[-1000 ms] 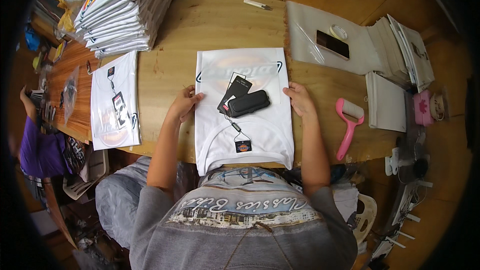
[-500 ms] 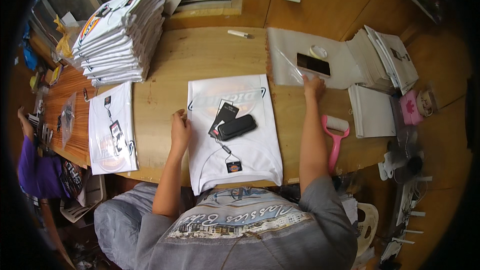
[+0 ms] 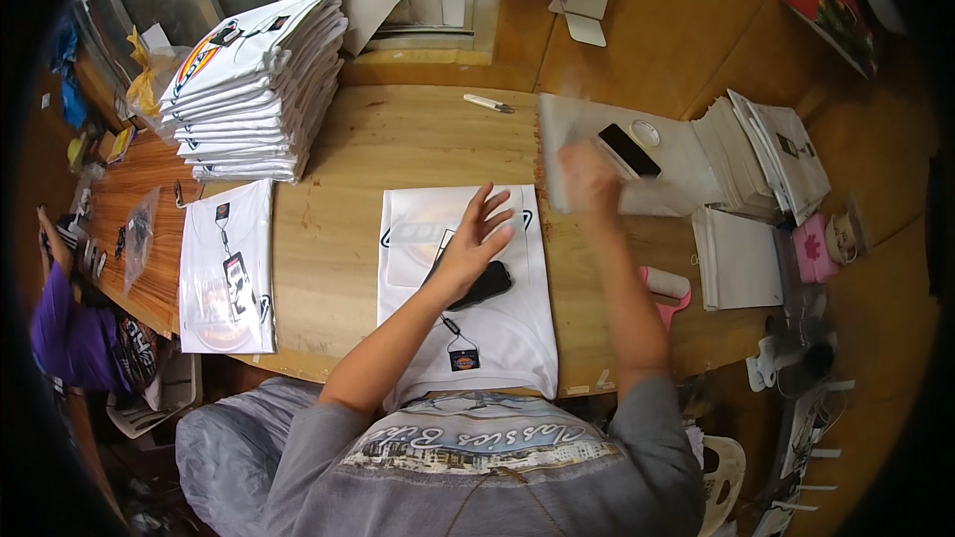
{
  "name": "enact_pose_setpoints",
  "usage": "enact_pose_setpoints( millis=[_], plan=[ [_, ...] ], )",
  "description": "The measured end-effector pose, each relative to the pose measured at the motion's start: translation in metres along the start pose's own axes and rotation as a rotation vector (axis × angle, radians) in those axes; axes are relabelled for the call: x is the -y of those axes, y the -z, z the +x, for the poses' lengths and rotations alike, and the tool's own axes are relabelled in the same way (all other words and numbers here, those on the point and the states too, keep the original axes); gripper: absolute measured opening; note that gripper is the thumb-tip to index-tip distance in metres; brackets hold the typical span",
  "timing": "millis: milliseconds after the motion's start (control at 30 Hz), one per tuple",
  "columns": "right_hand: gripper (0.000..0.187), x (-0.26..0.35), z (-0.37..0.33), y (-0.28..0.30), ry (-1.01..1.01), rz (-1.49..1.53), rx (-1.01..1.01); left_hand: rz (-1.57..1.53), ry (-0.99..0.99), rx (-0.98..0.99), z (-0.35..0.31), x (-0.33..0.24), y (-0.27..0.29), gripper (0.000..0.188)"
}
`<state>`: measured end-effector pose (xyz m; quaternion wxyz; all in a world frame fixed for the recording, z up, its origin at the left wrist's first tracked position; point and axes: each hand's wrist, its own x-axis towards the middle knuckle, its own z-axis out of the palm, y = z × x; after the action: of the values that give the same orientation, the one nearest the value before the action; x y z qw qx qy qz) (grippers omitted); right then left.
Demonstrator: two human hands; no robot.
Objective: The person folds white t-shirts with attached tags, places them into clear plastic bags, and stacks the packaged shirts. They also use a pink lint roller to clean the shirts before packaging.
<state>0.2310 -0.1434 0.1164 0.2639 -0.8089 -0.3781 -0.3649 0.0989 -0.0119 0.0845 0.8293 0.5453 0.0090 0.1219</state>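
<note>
A folded white T-shirt [image 3: 517,338] lies before me on the table. My left hand [image 3: 476,247] is over it, palm turned sideways, fingers spread and holding nothing. Below this hand rests a black oblong case [image 3: 487,285]; the hand and wrist hide part of it and most of the hang tags. A cord runs down to a small dark label [image 3: 465,359] at the collar. My right hand [image 3: 590,179], smeared by motion, is above the left part of a stack of clear plastic bags [image 3: 676,197]. Its fingers cannot be made out, nor whether they hold plastic.
A phone [image 3: 629,150] and tape roll [image 3: 646,132] lie on the bags. Right stand a pink lint roller [image 3: 665,286] and white packs [image 3: 738,257]. Left are a bagged shirt [image 3: 227,268] and a tall shirt stack [image 3: 249,109]. A white pen-like cutter [image 3: 487,102] lies at the back.
My left hand has moved right, from beside the shirt to over the black case, and its fingers have spread. My right hand has shifted left, away from the phone. The view has tilted slightly.
</note>
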Motion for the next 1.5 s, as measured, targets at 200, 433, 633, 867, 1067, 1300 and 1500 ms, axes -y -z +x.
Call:
enact_pose_setpoints(
  millis=[200, 433, 633, 867, 1067, 1300, 1500],
  plan=[
    [0.019, 0.082, -0.031, 0.019, -0.259, 0.635, 0.580, -0.220, -0.012, -0.286, 0.015, 0.016, -0.006, 0.031],
    [0.045, 0.051, 0.080, 0.055, 0.223, 0.315, 0.428, 0.264, -0.154, -0.036, 0.023, -0.097, 0.016, 0.028],
    [0.028, 0.044, 0.124, 0.046, -0.184, 1.081, 1.150, 0.626, -0.504, -0.097, 0.035, -0.194, 0.027, 0.017],
    [0.006, 0.048, 0.148, 0.060, -0.117, 0.908, 0.435, 1.060, -0.822, -0.170, 0.031, -0.236, 0.063, 0.011],
    [0.039, 0.053, 0.165, 0.084, 0.130, 0.930, 0.449, 1.275, -0.407, 0.100, 0.025, -0.259, 0.061, 0.057],
    [0.036, 0.028, 0.165, 0.075, 0.307, -0.032, 0.646, 1.335, -0.556, 0.194, 0.060, -0.262, 0.088, 0.072],
    [0.007, 0.019, 0.165, 0.042, 0.146, -0.439, -0.495, 0.924, -1.752, -0.792, 0.088, -0.246, 0.077, 0.031]
  ],
)
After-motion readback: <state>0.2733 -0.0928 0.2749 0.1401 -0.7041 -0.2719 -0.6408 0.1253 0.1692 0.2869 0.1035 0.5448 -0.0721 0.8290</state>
